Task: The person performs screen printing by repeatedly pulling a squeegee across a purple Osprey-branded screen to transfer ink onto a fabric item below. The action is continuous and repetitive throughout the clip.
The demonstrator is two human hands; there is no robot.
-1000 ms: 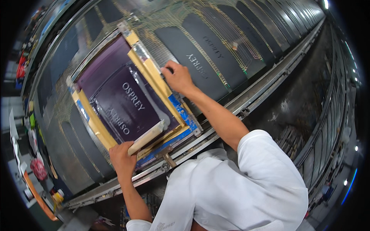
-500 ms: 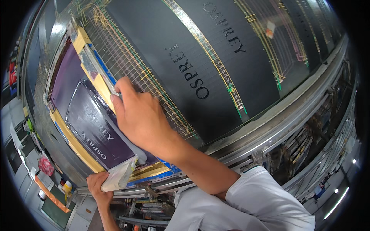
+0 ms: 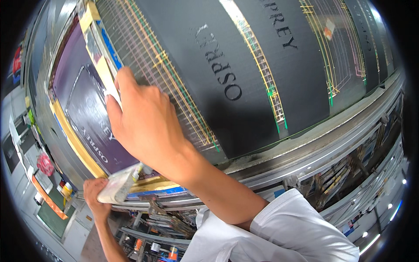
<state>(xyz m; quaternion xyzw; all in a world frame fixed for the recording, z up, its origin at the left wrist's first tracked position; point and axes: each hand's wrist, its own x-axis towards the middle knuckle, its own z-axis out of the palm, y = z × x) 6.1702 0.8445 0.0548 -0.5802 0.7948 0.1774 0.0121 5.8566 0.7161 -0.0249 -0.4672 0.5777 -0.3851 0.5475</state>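
Observation:
A printing screen [image 3: 76, 56] with purple mesh lies at the left, its frame edged in yellow and blue tape. Dark wet-looking ink is spread over part of the mesh. My right hand [image 3: 146, 120] is closed over the frame's right rail, thumb on the mesh side, and hides part of that rail. At the near left corner, my left hand [image 3: 96, 194] has its fingers curled over the frame. Close beside it, a worn whitish bar, like a squeegee [image 3: 118, 185], slants across the near end of the screen. The left thumb is hidden.
Dark printed fabric panels [image 3: 244, 118] lie on the long table to the right, with gridded strips of coloured lines between them. A metal rail [image 3: 301, 161] runs along the table's near edge. Racks of tools and containers [image 3: 172, 253] stand below. A pink bag [image 3: 45, 164] hangs at left.
The whole view has shifted, so the screen and both hands appear further left and higher. Each hand keeps its hold on the frame. A grey strip beside my right hand is now mostly hidden.

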